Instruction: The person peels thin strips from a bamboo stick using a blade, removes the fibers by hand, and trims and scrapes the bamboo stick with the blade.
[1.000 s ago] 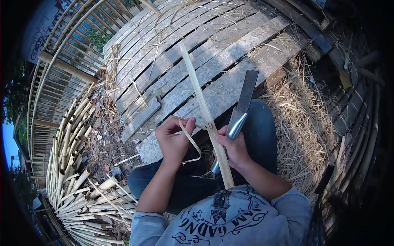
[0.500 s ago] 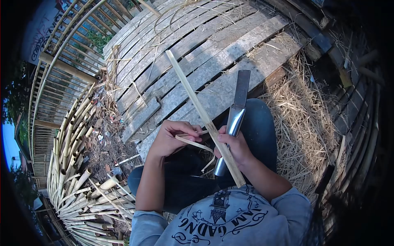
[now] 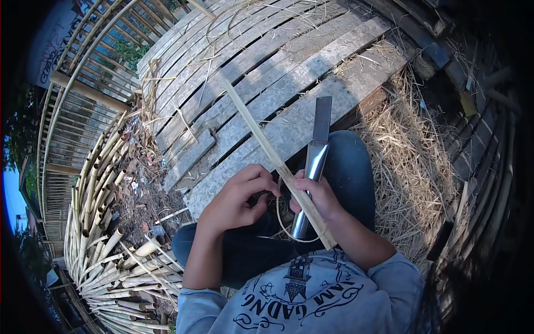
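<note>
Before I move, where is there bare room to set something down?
The slatted platform looks bare between the pale strip and the blade, and between strip and short board. Shavings crowd the right and litter the far slats; poles crowd the left.

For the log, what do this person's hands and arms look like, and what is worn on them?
The left hand and right hand are both ungloved, with no ring, watch or bracelet visible. The forearms are bare below short, loose, pale blue-grey sleeves, part of a shirt with dark lettering across its front.
</note>
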